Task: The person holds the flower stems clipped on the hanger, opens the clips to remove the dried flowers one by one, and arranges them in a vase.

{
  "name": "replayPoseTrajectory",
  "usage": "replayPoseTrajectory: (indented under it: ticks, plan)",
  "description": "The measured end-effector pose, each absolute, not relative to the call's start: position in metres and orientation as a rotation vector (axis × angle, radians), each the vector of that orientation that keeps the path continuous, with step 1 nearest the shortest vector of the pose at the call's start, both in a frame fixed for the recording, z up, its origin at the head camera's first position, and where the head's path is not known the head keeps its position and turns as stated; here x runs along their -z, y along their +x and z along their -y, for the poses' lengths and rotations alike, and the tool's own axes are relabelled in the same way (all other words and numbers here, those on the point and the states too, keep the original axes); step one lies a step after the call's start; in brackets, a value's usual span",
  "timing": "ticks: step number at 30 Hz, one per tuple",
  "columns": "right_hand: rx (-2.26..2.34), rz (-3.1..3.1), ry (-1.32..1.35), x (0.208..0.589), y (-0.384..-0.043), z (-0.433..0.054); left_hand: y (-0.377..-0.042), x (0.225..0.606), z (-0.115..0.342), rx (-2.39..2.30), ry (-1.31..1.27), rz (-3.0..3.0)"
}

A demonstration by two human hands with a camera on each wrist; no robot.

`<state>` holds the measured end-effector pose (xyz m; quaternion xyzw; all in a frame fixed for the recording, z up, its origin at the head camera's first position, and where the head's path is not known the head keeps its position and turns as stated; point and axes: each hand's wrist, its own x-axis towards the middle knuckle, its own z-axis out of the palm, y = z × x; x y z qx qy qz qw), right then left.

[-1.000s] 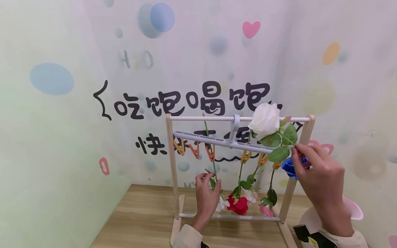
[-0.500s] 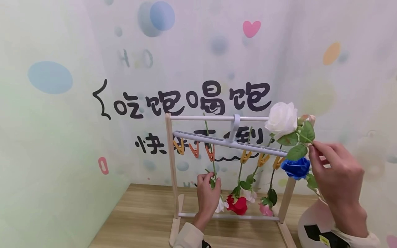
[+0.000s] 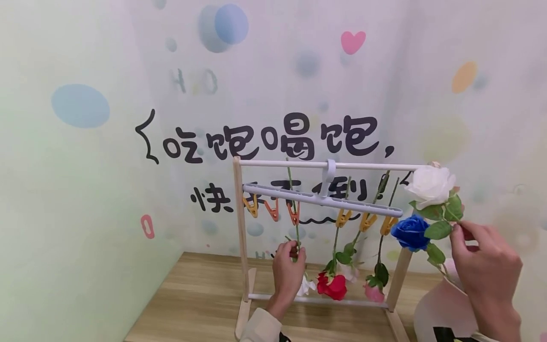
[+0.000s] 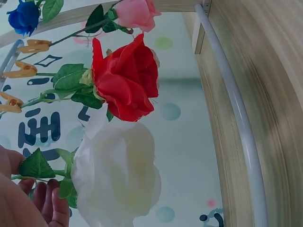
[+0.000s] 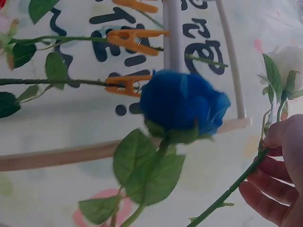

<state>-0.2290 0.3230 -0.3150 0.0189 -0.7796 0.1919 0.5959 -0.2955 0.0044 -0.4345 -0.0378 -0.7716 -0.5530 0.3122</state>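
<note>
My left hand (image 3: 288, 273) pinches the green stem of a hanging white rose (image 4: 116, 175), just above its bloom. That stem runs up through an orange clothespin (image 3: 293, 213) on the grey hanger (image 3: 295, 194). On the right, my right hand (image 3: 487, 266) pinches the stem of another white rose (image 3: 431, 186), bloom up, with thumb and fingers near its leaves. Its bare lower stem shows in the right wrist view, slanting down past the fingers. Right beside this hand is a blue rose (image 3: 411, 232), standing in a pale vase (image 3: 444, 308) partly hidden by the forearm.
A red rose (image 3: 332, 286), a pink rose (image 3: 374, 290) and a pale rose (image 3: 349, 273) hang head-down from yellow clothespins (image 3: 343, 218). More clothespins hang at the hanger's left end. A wooden rack (image 3: 241, 237) carries the tilted hanger above the wooden table (image 3: 183, 294).
My right hand has moved right and down with its white rose, away from the rack, uncovering the blue rose and the hanger's right end. My left hand stays at the hanging stem.
</note>
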Motion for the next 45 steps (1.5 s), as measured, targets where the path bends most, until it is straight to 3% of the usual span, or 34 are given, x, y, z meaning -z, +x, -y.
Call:
replayPoseTrajectory:
  ticks: [22, 35, 45]
  plan:
    - [-0.457, 2.116, -0.195, 0.363, -0.224, -0.35, -0.291, 0.433, -0.003, 1.504, -0.099, 2.088]
    - [-0.454, 2.217, -0.288, 0.356, -0.214, -0.353, -0.292, 0.434, -0.002, 1.486, -0.12, 2.079]
    - [-0.458, 1.819, -0.058, 0.342, -0.212, -0.315, -0.292, 0.434, -0.003, 1.503, -0.121, 2.088]
